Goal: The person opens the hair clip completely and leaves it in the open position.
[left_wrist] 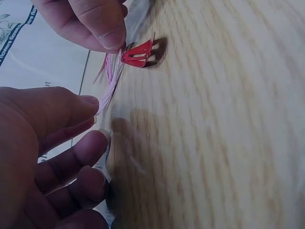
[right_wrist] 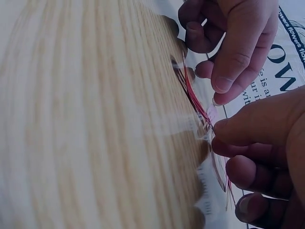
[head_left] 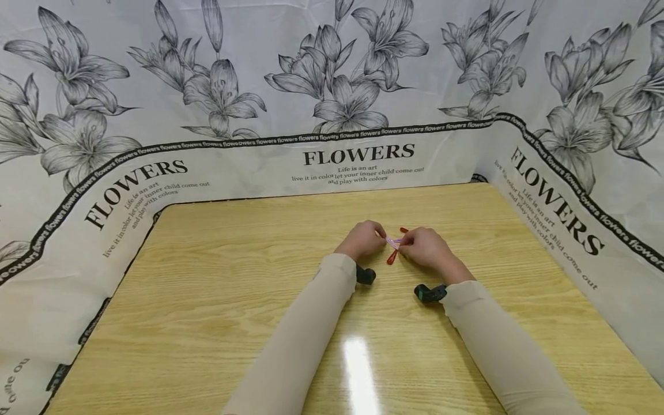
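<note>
Above the table, both hands are close together on a bundle of thin strands. My left hand [head_left: 363, 241] pinches one end of the pink strands [left_wrist: 113, 78] between thumb and forefinger, the other fingers bent beneath. With thumb and forefinger, my right hand [head_left: 427, 249] pinches the bundle where the pink strands meet the red strands [left_wrist: 138, 55]. One looped red end sticks out toward the person in the head view, and another points away. The right fingertips hide the crossing point, so whether it is knotted I cannot tell.
The light wood-grain table [head_left: 233, 300] stretches around the hands. White cloth printed with flowers [head_left: 358, 161] encloses its back and sides. A dark wrist mount [head_left: 430, 293] sits on the right wrist, and another dark mount [head_left: 366, 275] on the left.
</note>
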Tool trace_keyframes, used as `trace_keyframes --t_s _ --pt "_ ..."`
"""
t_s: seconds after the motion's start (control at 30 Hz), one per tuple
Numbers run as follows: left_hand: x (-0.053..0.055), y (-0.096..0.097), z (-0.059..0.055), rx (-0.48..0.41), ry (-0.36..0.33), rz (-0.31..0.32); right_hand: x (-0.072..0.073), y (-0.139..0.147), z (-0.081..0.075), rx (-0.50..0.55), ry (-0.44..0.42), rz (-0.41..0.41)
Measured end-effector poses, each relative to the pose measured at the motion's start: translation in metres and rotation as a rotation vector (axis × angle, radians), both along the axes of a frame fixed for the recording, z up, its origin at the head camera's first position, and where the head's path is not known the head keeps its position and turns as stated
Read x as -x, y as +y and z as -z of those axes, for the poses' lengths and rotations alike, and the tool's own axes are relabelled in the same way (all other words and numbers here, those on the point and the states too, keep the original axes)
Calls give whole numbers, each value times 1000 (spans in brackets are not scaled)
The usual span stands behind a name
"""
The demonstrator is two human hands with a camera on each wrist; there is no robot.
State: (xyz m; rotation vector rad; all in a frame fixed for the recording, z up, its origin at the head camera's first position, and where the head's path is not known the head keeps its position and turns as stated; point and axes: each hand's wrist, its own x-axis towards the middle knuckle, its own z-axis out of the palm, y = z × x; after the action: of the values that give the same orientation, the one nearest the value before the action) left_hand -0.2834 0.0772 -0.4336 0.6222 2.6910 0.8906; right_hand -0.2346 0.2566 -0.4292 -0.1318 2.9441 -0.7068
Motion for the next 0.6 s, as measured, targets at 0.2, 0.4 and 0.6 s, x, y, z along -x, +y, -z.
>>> trace_keyframes --t_s 0.2,0.4,0.6 --pt "2 4 0 17 1 -20 0 1 0 2 -15 6" --pt "3 8 0 30 -9 -35 0 0 1 18 -13 13" --pt "4 11 0 48 -3 -33 0 -2 1 28 -17 22"
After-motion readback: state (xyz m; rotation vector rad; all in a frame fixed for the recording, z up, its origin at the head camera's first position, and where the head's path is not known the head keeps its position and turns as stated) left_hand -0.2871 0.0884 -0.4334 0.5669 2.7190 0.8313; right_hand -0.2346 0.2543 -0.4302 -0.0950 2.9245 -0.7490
